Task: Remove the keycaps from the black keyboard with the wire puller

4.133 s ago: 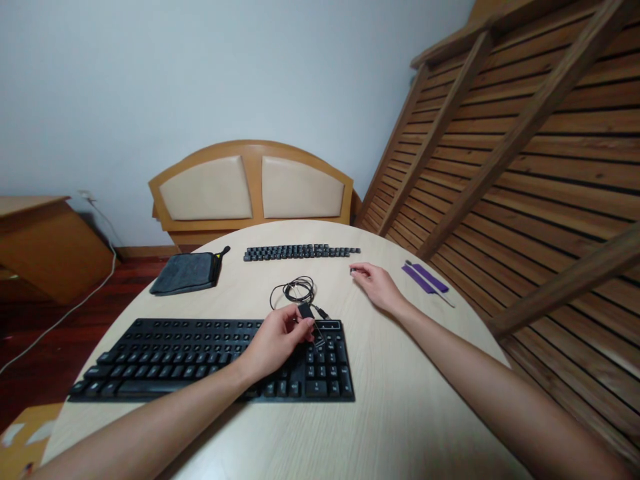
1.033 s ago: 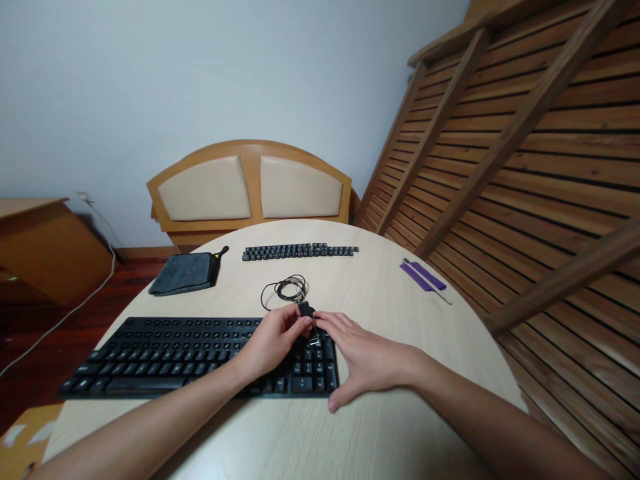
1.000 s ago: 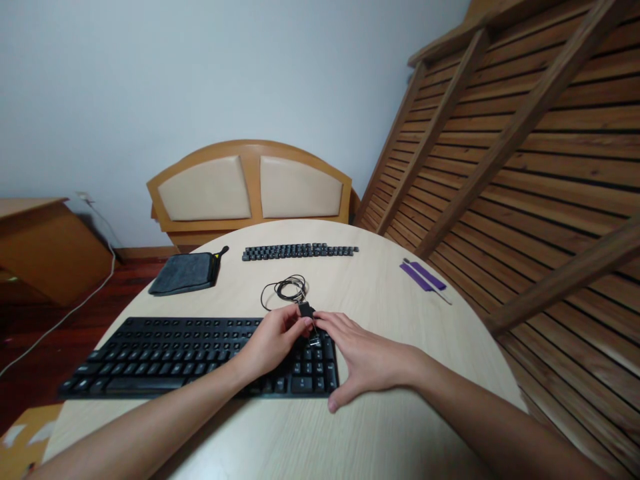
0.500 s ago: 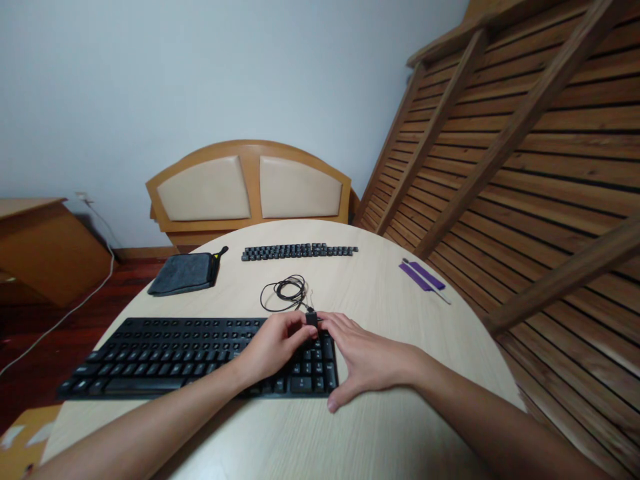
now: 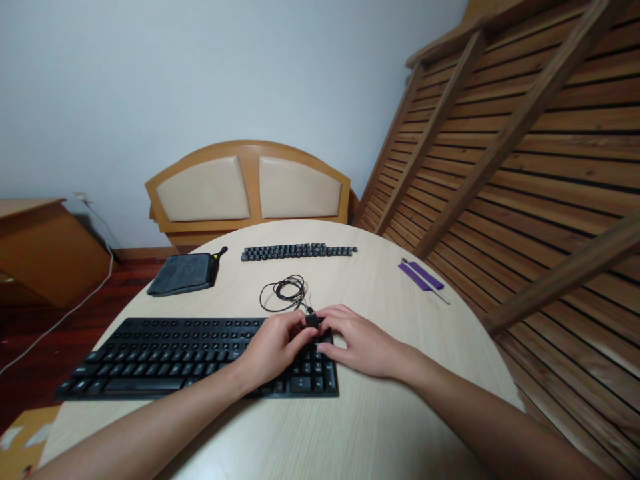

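Note:
A black keyboard [image 5: 165,357] lies across the near side of the table, with keycaps absent from its upper rows. Over its right part, my left hand [image 5: 275,343] pinches a small black block [image 5: 311,321] between thumb and fingers. A coiled black cable [image 5: 287,293] lies just beyond, its end running to the block. My right hand [image 5: 363,340] hovers at the block's right side, thumb and fingers apart around the keyboard's upper right corner. Its fingertips are close to the block; whether they touch it I cannot tell.
Loose black keycaps [image 5: 295,252] stand in rows at the table's far side. A grey pouch [image 5: 181,273] lies at the left. Toward the right edge are purple strips [image 5: 423,275] with a thin metal tool [image 5: 437,291]. A wooden slatted frame [image 5: 525,173] leans close on the right.
My right hand has drawn in to the left, its thumb rising from the table edge of the keyboard toward the black block. My left hand keeps its pinch, and the block has tilted slightly.

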Demonstrator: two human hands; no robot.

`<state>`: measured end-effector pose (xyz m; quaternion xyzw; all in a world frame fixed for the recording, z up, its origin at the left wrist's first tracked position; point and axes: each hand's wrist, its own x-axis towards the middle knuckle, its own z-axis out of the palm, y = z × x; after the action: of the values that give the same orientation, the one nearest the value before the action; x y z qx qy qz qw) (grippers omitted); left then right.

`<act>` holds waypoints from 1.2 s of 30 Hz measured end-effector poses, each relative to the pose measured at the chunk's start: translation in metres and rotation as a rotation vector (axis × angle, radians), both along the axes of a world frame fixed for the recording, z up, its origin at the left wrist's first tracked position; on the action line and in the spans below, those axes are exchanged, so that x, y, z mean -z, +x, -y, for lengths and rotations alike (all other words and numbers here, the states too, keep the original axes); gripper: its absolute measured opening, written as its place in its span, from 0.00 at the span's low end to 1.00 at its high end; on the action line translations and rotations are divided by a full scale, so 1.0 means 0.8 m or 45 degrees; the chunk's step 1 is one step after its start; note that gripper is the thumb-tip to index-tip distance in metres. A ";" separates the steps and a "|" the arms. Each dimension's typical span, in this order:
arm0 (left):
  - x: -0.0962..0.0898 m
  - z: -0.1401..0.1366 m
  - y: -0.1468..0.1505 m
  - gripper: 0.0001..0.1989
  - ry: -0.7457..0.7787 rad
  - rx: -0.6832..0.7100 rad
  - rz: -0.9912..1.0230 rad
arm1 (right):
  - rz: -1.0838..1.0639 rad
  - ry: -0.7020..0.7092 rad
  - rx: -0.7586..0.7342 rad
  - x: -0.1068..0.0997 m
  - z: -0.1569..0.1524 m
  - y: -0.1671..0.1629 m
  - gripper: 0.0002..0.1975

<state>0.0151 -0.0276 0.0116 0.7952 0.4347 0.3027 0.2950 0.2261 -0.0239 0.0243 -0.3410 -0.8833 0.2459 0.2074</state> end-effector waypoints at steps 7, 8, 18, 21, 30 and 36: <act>0.008 -0.003 -0.001 0.11 -0.132 -0.006 0.145 | -0.124 -0.108 0.139 0.011 -0.001 -0.009 0.04; 0.009 -0.004 -0.001 0.12 -0.139 -0.008 0.154 | -0.135 -0.112 0.144 0.012 -0.001 -0.010 0.04; 0.015 -0.007 0.000 0.12 -0.225 0.010 0.297 | -0.195 -0.111 0.164 0.023 -0.003 -0.013 0.04; 0.017 -0.011 -0.001 0.13 -0.289 0.003 0.365 | -0.217 -0.113 0.167 0.022 -0.003 -0.015 0.04; 0.018 -0.012 0.000 0.15 -0.394 -0.054 0.517 | -0.288 -0.119 0.218 0.024 -0.004 -0.016 0.06; 0.015 -0.011 0.000 0.15 -0.338 -0.048 0.507 | -0.258 -0.072 0.254 0.020 -0.005 -0.015 0.06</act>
<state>0.0147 -0.0186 -0.0006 0.6659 0.4188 0.3991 0.4710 0.2137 -0.0199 0.0084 -0.4061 -0.8123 0.2820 0.3093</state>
